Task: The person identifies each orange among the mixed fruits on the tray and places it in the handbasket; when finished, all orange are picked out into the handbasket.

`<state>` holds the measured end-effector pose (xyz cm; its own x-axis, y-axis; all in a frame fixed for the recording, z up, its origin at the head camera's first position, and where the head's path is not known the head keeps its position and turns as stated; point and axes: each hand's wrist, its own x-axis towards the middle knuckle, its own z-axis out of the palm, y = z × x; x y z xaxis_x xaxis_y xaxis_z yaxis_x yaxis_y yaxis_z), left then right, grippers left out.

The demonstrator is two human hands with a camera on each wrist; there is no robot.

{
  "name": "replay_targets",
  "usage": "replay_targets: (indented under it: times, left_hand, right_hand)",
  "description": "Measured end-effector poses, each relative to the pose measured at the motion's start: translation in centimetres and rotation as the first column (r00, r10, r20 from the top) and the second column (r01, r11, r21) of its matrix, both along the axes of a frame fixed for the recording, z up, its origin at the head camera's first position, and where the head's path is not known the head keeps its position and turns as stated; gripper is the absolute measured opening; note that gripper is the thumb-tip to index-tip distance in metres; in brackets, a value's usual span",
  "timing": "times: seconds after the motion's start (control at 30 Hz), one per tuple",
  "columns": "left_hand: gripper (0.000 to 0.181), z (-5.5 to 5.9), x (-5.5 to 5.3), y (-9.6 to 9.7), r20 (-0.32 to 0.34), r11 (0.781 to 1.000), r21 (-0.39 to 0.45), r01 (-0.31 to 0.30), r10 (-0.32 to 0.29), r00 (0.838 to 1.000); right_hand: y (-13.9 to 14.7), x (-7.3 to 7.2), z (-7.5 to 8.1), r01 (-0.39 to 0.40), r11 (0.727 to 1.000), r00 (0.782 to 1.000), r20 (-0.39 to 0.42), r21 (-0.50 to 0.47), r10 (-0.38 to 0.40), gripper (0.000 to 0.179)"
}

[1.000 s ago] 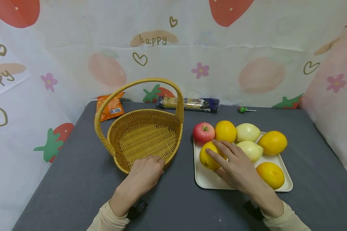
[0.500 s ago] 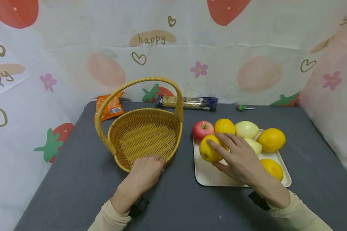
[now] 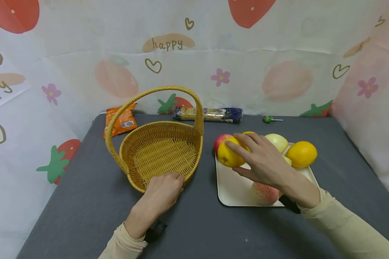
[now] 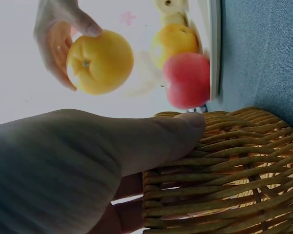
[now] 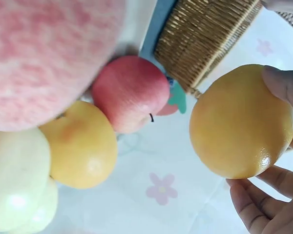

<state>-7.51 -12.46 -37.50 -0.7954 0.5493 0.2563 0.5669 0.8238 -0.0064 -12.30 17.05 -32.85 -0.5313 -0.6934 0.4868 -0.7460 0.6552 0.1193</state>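
My left hand [image 3: 164, 190] grips the near rim of a yellow wicker basket [image 3: 162, 158]; in the left wrist view its thumb lies along the woven wall [image 4: 224, 161]. The basket's inside shows bare weave, and its handle stands up. With fingers and thumb spread around it, my right hand [image 3: 267, 163] holds a yellow orange [image 3: 229, 154] raised over the left part of a white tray [image 3: 228, 192]. The right wrist view shows the orange [image 5: 239, 122] pinched between thumb and fingertips. Behind it a red apple [image 3: 221, 140] is partly covered.
On the tray are a speckled peach [image 3: 265, 194], a pale green-yellow fruit [image 3: 277, 142] and another yellow fruit [image 3: 301, 154]. Along the back lie an orange snack bag [image 3: 124, 120], a long plastic-wrapped packet [image 3: 223, 115] and a green lollipop [image 3: 268, 119].
My right hand has lifted the orange off the tray and carried it up and slightly left, uncovering the peach. The left hand keeps its grip on the basket rim.
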Motion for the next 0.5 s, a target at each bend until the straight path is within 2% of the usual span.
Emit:
replay_targets:
  times: [0.23,0.5]
  left_hand:
    - [0.026,0.1,0.0,0.0,0.006,1.000,-0.002,-0.005,0.005,1.000]
    - [0.025,-0.1,-0.1,0.0,-0.007,1.000,0.010,0.008,-0.008,1.000]
  right_hand:
    - [-0.9,-0.4,1.1,0.012,1.000,1.000,0.000,0.026,-0.012,0.071]
    - [-2.1,-1.6,2.1,0.005,1.000,1.000,-0.007,0.029,-0.005,0.071]
